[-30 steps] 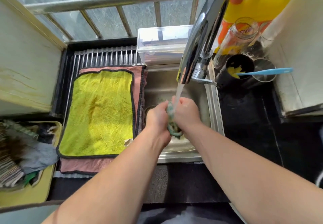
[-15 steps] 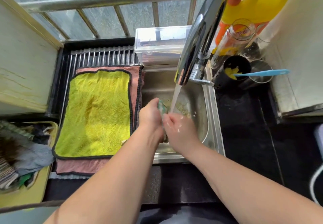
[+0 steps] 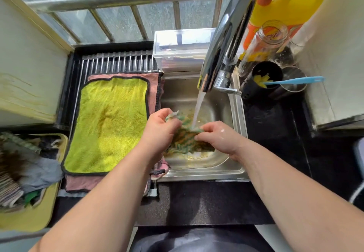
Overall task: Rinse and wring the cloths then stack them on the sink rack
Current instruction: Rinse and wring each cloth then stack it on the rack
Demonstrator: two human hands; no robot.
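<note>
The hands have parted; left hand (image 3: 159, 131) and right hand (image 3: 218, 139) pinch the green-and-orange striped woven cloth (image 3: 187, 142), stretched lengthwise grip to grip.

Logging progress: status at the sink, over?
Left hand, right hand both gripping green striped cloth under running tap. Yellow cloth atop pink cloth on rack. Nothing blocking.

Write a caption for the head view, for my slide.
Left hand and right hand hold a striped cloth under the tap; a yellow cloth lies on a pink cloth on the rack.
</note>
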